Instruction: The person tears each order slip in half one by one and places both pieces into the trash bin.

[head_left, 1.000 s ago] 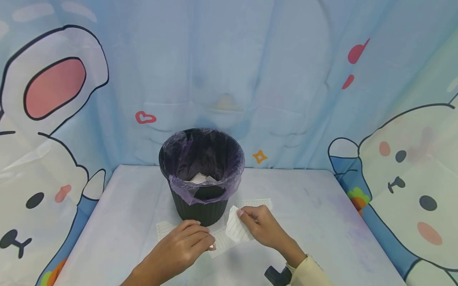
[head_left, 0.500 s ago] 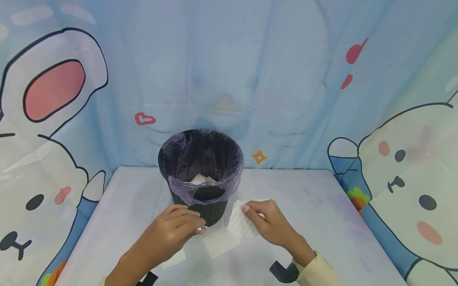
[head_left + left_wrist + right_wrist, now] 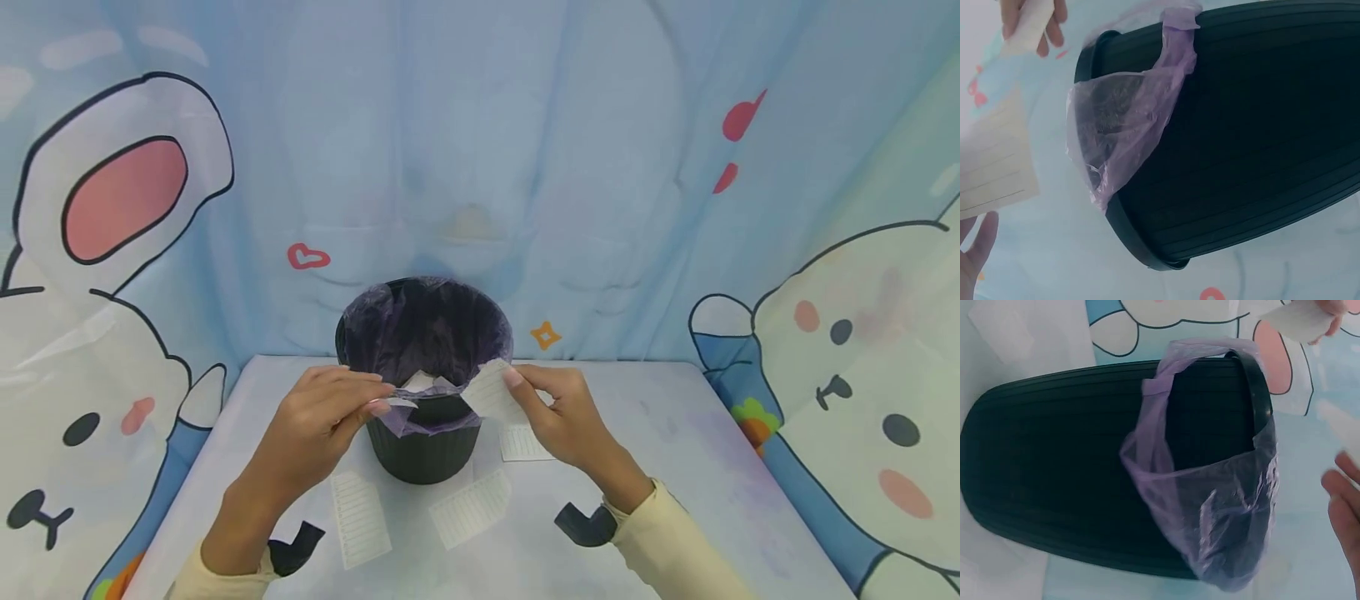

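Both hands hold pieces of lined paper at the front rim of a black trash bin (image 3: 423, 454). My left hand (image 3: 307, 425) pinches one piece of paper (image 3: 401, 402), seen nearly edge-on in the head view and broadside as a ruled sheet (image 3: 997, 162) in the left wrist view. Between thumb and fingers, my right hand (image 3: 562, 417) holds another ruled piece of paper (image 3: 491, 392) by the bin's right front rim. A translucent purple bin liner (image 3: 483, 333) lines the bin and folds over its edge. White paper scraps (image 3: 420, 382) lie inside.
Several ruled paper pieces lie on the white table: one left piece (image 3: 360, 517), one middle piece (image 3: 471, 508) and one right piece (image 3: 525, 443) beside the bin. A blue cartoon-printed curtain (image 3: 600, 208) hangs behind. Dark straps (image 3: 588, 527) sit near the wrists.
Both hands have risen from the table to the bin's rim, each with its paper. The left paper, earlier mostly hidden, now shows. More of the loose sheets on the table is uncovered.
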Demonstrator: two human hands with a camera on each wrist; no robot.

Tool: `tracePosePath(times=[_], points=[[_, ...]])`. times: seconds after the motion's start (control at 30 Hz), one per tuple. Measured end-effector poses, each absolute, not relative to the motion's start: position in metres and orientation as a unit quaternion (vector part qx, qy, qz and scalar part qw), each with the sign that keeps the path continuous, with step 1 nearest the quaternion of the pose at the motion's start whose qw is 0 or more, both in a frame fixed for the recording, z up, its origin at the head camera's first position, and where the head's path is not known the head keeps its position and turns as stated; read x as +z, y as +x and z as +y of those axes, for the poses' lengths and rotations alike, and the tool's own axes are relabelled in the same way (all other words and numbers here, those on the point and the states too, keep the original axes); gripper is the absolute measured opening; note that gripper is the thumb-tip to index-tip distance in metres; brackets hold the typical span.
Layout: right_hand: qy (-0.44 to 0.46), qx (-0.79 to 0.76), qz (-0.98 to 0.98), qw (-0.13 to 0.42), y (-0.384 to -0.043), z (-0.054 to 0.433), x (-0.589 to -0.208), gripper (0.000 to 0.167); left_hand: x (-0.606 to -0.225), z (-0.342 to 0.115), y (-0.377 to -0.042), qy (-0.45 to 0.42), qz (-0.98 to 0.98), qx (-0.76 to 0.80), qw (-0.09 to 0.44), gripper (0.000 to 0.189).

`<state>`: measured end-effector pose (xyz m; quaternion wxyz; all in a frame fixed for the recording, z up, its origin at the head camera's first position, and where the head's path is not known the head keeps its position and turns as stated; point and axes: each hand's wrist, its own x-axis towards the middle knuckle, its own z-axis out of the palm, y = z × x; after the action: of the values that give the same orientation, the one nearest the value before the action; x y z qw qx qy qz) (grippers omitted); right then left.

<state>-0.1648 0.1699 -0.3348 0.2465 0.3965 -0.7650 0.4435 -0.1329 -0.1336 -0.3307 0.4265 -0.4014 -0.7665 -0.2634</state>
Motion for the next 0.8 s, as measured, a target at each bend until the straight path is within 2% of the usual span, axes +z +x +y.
tracePosePath(times=[0.1,0.23,0.4,0.5,0.63,0.8], points=[[0.375,0.438,-0.768,0.278,-0.171,0.165,-0.329,0.022,-0.326,-0.133,-0.14,-0.385,-0.76,-0.267,0.451,0.045],[0.371,0.436,-0.767,0.289,-0.183,0.158,-0.324,0.022,-0.324,-0.132,-0.153,-0.36,-0.755,-0.291,0.464,0.045],[0.386,0.443,-0.766,0.263,-0.199,0.149,-0.326,0.025,-0.329,-0.13,-0.17,-0.325,-0.768,-0.332,0.442,0.02],[0.38,0.435,-0.779,0.244,-0.204,0.143,-0.33,0.026,-0.332,-0.128,-0.176,-0.31,-0.781,-0.346,0.418,0.03],[0.372,0.424,-0.794,0.226,-0.207,0.138,-0.334,0.028,-0.335,-0.125,-0.181,-0.305,-0.791,-0.359,0.391,0.031],[0.37,0.413,-0.8,0.23,-0.21,0.134,-0.337,0.03,-0.339,-0.121,-0.186,-0.298,-0.803,-0.361,0.369,0.031]])
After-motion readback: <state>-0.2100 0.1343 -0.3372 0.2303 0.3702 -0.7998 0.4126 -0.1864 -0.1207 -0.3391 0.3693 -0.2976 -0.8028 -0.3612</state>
